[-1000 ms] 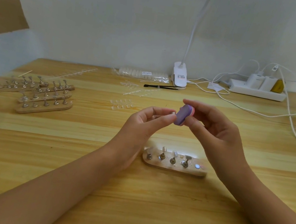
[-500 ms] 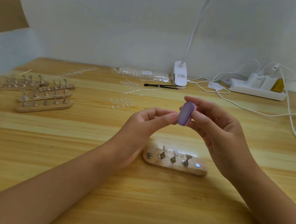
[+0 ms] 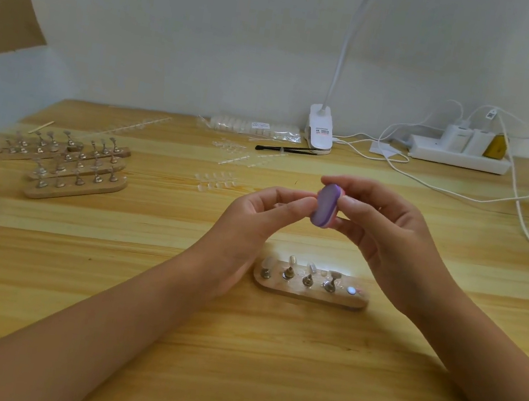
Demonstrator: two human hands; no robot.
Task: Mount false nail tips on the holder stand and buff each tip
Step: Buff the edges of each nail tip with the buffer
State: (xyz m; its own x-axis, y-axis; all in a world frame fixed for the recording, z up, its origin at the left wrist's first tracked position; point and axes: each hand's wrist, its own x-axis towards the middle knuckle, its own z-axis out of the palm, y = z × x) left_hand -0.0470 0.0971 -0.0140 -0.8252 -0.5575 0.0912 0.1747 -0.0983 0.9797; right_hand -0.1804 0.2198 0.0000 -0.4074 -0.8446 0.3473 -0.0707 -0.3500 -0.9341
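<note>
While both hands work above it, the oval wooden holder stand (image 3: 309,289) nearest the tabletop's front edge carries a few clear tips — one peg looks bare. Right hand (image 3: 386,233) pinches a small purple oval buffer block (image 3: 325,205); left hand (image 3: 252,222) pinches something tiny against it, likely a tip. Toward the left edge, more wooden stands (image 3: 64,165) wait — buffing seems early.
</note>
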